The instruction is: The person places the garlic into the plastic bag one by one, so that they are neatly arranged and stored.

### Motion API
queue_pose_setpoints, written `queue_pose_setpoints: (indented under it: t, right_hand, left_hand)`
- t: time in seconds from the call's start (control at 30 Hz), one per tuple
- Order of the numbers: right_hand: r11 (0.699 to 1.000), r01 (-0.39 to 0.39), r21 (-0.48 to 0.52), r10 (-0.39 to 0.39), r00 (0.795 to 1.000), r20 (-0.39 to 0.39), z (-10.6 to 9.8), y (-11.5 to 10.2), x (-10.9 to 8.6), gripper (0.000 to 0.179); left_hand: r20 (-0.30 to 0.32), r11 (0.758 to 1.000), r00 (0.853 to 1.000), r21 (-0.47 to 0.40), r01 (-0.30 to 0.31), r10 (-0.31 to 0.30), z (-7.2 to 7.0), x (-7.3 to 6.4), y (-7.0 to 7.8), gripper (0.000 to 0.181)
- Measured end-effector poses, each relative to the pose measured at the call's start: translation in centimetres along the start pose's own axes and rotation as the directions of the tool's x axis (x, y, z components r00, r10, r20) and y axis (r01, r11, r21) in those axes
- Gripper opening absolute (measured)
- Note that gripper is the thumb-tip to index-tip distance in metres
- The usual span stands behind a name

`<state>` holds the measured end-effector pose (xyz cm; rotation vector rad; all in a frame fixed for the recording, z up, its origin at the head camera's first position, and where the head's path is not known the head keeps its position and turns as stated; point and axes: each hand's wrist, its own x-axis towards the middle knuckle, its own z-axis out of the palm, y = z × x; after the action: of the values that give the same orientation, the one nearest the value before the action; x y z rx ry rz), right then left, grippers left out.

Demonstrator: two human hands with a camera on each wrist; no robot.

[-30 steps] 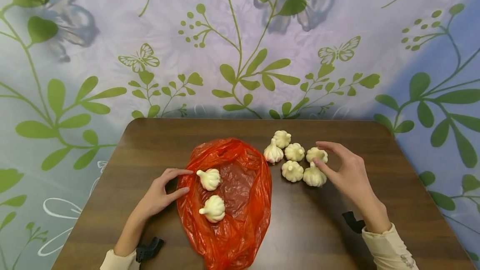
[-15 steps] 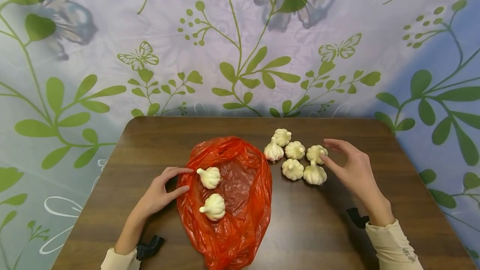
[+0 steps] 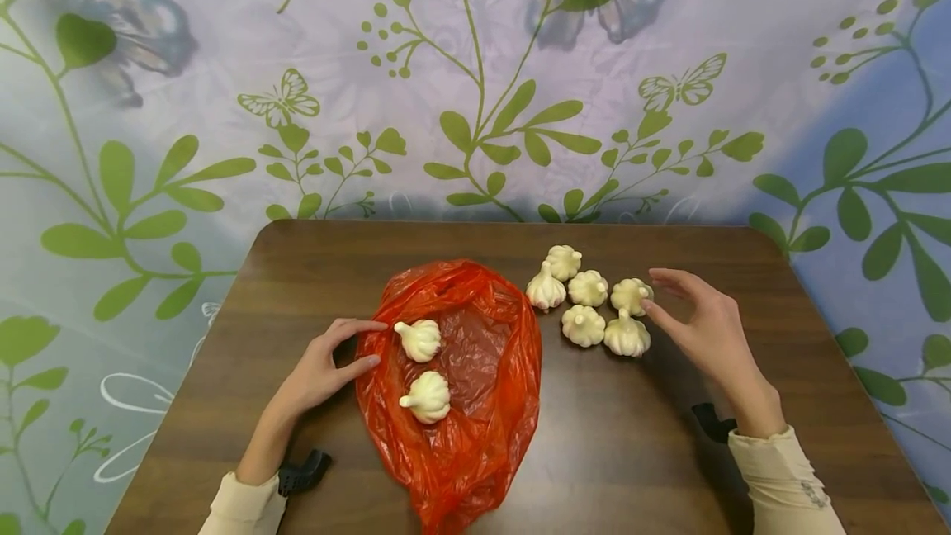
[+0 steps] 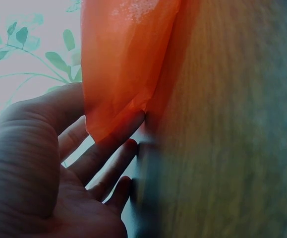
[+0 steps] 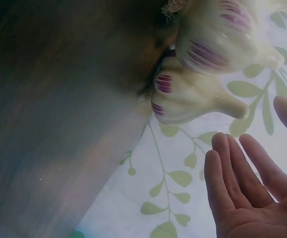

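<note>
A thin red plastic bag [image 3: 513, 403] lies spread on the table with its mouth facing up. Two white garlic bulbs [image 3: 428, 397] rest inside its left part. My left hand [image 3: 318, 371] touches the bag's left edge, thumb and fingers apart; the left wrist view shows the fingers loosely extended against the red film. To the right of the bag, several more bulbs sit in a cluster. My right hand [image 3: 709, 330] is beside the cluster's right-hand bulb [image 3: 631, 298], thumb close to it, fingers spread and holding nothing. The right wrist view shows garlic [image 5: 193, 96] with purple streaks.
The brown wooden table [image 3: 609, 452] ends at a straight back edge with rounded corners. Behind it hangs a pale cloth [image 3: 334, 48] printed with green leaves and butterflies. Dark wrist mounts [image 3: 303, 473] protrude from beneath both wrists.
My right hand has drawn slightly rightward, away from the garlic it was spread around. My left hand stays at the bag's edge. The head view has tilted a little.
</note>
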<state>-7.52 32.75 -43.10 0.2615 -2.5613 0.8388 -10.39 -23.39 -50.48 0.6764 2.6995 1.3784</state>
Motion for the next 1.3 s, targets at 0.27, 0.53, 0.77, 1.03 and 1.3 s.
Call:
queue_pose_setpoints:
  t: [0.27,0.53,0.77,1.03,1.3]
  right_hand:
    - [1.000,-0.019,-0.020,0.020,0.999,0.047,0.5,0.7,0.1,0.048]
    - [1.000,-0.020,-0.005,0.021,0.996,0.092,1.1,1.5,0.2,0.052]
    - [0.998,-0.058,-0.007,0.058,0.984,0.170,1.3,2.2,0.7,0.056]
    - [0.996,-0.088,-0.014,0.089,0.958,0.273,1.4,3.2,1.3,0.059]
    - [0.994,-0.110,-0.012,0.108,0.935,0.339,1.5,4.0,1.4,0.059]
  left_hand:
    - [-0.003,1.000,1.000,0.013,0.000,0.000,0.0,-0.1,0.0,0.045]
    - [-0.013,0.999,0.999,0.024,-0.029,0.029,-0.1,-0.4,0.2,0.045]
    - [-0.011,0.999,1.000,0.027,-0.026,0.026,0.0,-0.4,0.3,0.045]
    - [-0.024,0.998,0.998,0.029,-0.049,0.050,0.2,-0.3,0.4,0.045]
    - [-0.031,0.997,0.997,0.036,-0.069,0.070,0.2,-0.4,0.5,0.045]
